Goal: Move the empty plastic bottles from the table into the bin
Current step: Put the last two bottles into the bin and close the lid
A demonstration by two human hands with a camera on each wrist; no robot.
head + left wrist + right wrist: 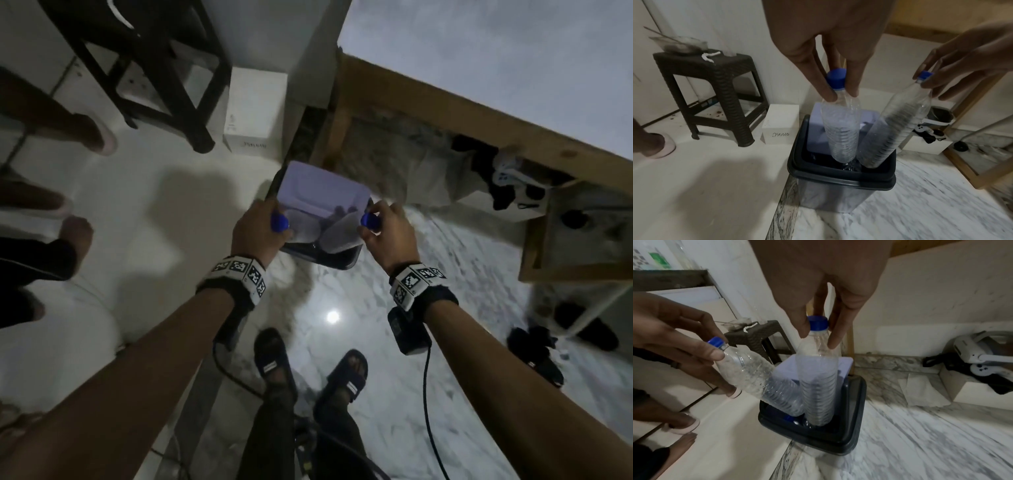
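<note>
Two clear bottles hanging neck-up, bottoms dipped inside the bin point(840, 178): left bottle point(840, 129) pinched by left hand point(830, 48), right bottle point(894, 129) pinched by right hand point(970, 61). Dark stool point(715, 91) around 10 o'clock, white box point(780, 123) beside it.

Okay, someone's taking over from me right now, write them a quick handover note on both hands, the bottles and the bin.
Left hand: pinches the left bottle at its blue-capped neck.
Right hand: same grip on the right bottle.
Both bottles hang with their bases inside the open mouth of the bin, lid flipped up.
Done: at least one bottle already lies inside the bin.
Left: release both. The table top is not visible, so check there for more bottles.
</note>
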